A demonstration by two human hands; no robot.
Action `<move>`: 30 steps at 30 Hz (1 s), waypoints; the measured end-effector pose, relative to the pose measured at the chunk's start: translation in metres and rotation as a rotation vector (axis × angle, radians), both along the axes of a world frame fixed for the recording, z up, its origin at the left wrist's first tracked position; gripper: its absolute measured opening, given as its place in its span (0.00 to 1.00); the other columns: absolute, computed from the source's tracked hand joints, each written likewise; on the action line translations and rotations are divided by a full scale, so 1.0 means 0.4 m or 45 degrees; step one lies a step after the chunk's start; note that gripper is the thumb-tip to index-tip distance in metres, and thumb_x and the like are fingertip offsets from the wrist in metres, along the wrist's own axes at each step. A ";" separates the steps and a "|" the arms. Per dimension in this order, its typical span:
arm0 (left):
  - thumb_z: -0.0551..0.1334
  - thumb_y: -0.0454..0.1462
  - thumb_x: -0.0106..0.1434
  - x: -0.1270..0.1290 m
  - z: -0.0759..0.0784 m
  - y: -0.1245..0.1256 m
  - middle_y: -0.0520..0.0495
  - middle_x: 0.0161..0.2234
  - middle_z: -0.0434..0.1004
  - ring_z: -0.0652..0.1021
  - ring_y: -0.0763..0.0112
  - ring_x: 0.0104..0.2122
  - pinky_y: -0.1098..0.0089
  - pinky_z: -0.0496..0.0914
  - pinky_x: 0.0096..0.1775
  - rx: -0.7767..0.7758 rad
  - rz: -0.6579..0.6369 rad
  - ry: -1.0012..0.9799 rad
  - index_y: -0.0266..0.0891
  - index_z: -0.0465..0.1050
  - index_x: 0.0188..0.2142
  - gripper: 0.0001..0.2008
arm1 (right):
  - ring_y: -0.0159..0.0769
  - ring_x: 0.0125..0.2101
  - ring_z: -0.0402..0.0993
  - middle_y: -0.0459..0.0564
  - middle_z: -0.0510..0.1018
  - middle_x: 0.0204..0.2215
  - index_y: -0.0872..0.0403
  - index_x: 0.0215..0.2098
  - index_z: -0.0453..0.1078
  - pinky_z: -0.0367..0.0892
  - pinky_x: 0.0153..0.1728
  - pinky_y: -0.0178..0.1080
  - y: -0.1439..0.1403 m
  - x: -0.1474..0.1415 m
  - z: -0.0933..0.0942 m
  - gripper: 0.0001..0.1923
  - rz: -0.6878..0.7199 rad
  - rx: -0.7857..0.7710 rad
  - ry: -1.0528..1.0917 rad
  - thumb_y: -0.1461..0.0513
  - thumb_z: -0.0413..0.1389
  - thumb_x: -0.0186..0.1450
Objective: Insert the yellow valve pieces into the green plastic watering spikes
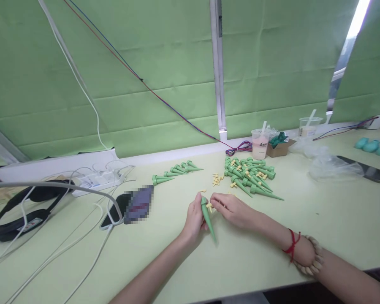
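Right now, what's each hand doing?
Left hand: closed around a green plastic cone spike.
Right hand: pinching a small yellow plastic piece.

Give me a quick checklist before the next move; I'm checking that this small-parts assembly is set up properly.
1. Left hand grips the green plastic cone spike: ok.
2. Right hand pinches the small yellow plastic fitting at the spike's wide end: ok.
3. Fitting fully seated: cannot tell.
4. Loose yellow fittings lie near the hands: ok.
5. Pile of green spikes lies beside the right hand: ok.
6. Row of green spikes sits apart from the pile: ok.
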State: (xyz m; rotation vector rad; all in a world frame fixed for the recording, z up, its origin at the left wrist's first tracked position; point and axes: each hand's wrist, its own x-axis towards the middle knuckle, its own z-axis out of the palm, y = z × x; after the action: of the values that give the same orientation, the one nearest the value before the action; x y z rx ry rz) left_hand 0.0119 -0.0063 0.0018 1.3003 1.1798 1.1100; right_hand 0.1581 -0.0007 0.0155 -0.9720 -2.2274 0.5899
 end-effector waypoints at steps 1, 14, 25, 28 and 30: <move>0.45 0.57 0.58 -0.001 0.000 0.000 0.60 0.09 0.47 0.55 0.79 0.08 0.77 0.50 0.11 -0.020 0.023 -0.005 0.40 0.55 0.19 0.25 | 0.30 0.25 0.61 0.44 0.66 0.25 0.53 0.28 0.59 0.55 0.28 0.34 0.002 0.001 0.001 0.16 0.032 0.034 -0.017 0.57 0.36 0.68; 0.49 0.56 0.56 -0.016 -0.002 -0.002 0.59 0.13 0.48 0.54 0.81 0.13 0.77 0.52 0.15 0.240 0.133 0.105 0.39 0.53 0.19 0.24 | 0.28 0.19 0.53 0.40 0.55 0.17 0.53 0.22 0.48 0.54 0.23 0.33 0.001 -0.025 -0.036 0.22 0.151 -0.346 0.227 0.50 0.32 0.67; 0.52 0.49 0.59 -0.028 -0.008 -0.011 0.58 0.15 0.50 0.56 0.80 0.14 0.77 0.54 0.16 0.437 0.062 0.180 0.39 0.55 0.20 0.19 | 0.25 0.15 0.54 0.39 0.55 0.16 0.53 0.20 0.49 0.54 0.19 0.32 -0.018 -0.036 -0.042 0.23 0.305 -0.763 0.501 0.47 0.40 0.64; 0.50 0.51 0.59 -0.023 -0.005 -0.011 0.58 0.15 0.49 0.56 0.80 0.14 0.77 0.54 0.15 0.395 0.065 0.098 0.39 0.54 0.19 0.21 | 0.25 0.15 0.51 0.38 0.51 0.15 0.52 0.20 0.47 0.53 0.18 0.32 -0.015 -0.045 -0.050 0.25 0.252 -0.745 0.544 0.44 0.33 0.64; 0.50 0.53 0.58 -0.017 -0.004 -0.013 0.58 0.15 0.49 0.56 0.81 0.14 0.78 0.54 0.14 0.357 0.066 0.045 0.39 0.53 0.19 0.22 | 0.27 0.17 0.51 0.39 0.52 0.15 0.53 0.19 0.48 0.53 0.20 0.33 -0.010 -0.041 -0.050 0.25 0.131 -0.455 0.393 0.46 0.33 0.65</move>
State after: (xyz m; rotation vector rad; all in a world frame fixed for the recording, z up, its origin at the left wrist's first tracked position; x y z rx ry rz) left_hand 0.0049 -0.0113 0.0003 1.5141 1.1172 1.3312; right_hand 0.1417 -0.0047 -0.0046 -0.8684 -1.9396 1.1333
